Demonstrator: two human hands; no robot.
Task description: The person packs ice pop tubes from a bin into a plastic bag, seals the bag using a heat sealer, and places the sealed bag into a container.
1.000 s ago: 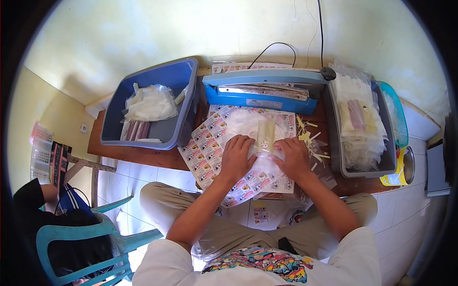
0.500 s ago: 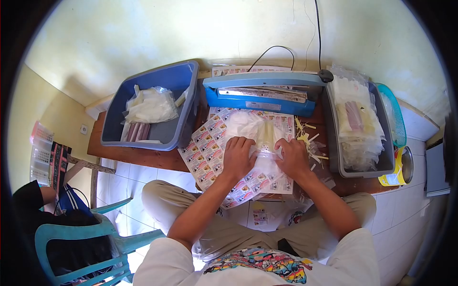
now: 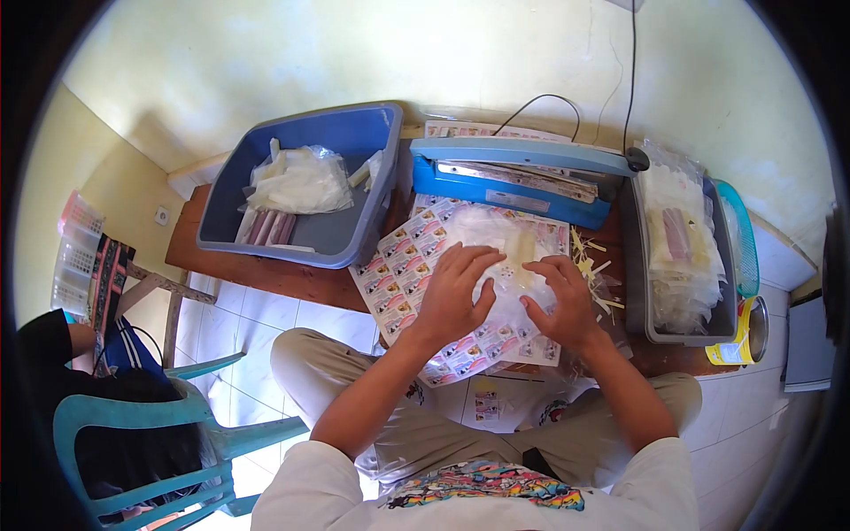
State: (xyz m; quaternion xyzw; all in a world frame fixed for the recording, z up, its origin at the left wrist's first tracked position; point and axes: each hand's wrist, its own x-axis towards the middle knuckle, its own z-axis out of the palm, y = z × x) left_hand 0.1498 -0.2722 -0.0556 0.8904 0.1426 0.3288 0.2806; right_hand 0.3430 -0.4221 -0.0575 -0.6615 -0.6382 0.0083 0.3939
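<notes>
A clear plastic bag (image 3: 515,290) with pale yellow contents (image 3: 524,248) lies on sheets of printed labels (image 3: 409,257) before me. My left hand (image 3: 458,296) rests its fingertips on the bag's left side, thumb spread away from them. On the opposite side, my right hand (image 3: 563,299) is over the bag with fingers bent and thumb apart. Neither hand grips the bag. Just beyond stands a blue bag sealer (image 3: 522,202), its long lighter-blue arm raised above the base.
To the left, a blue-grey tub (image 3: 332,237) holds filled bags and pinkish sticks. A grey tub (image 3: 660,329) of stacked bags, a teal basket (image 3: 746,243) and a yellow can (image 3: 728,354) are on the right. Someone sits on a green chair (image 3: 133,414) at lower left.
Both hands have loosened from the bag's near edge, and their fingers have spread over it. The whole view has shifted slightly, placing the table's things farther right.
</notes>
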